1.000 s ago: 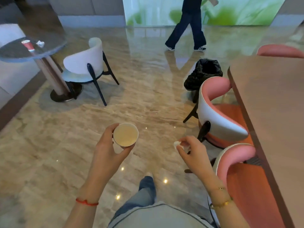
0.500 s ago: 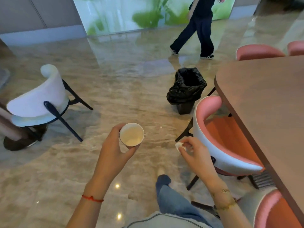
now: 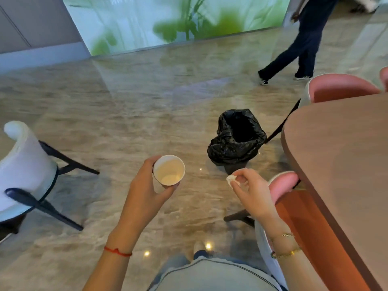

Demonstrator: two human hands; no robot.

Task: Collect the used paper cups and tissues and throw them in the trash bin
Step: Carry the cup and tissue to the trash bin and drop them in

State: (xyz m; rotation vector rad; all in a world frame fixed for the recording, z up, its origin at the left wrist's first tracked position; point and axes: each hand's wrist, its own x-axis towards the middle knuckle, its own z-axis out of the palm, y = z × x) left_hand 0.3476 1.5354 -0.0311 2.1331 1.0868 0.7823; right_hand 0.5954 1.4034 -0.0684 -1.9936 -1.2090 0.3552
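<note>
My left hand [image 3: 144,190] holds an empty white paper cup [image 3: 169,172] upright, fingers wrapped around its side. Pinched in the fingertips of my right hand [image 3: 249,192] is a small crumpled white tissue [image 3: 231,180]. A trash bin [image 3: 237,139] lined with a black bag stands open on the floor, just beyond and between both hands, closer to the right one.
A brown table [image 3: 346,164] fills the right side, with pink chairs [image 3: 283,183] tucked along it. One white chair [image 3: 23,169] with dark legs stands at the left. A person [image 3: 302,40] in dark trousers walks across the far right of the glossy marble floor.
I have walked towards the trash bin, which now lies much nearer and more central. Both hands keep the same hold. The walking person has moved right.
</note>
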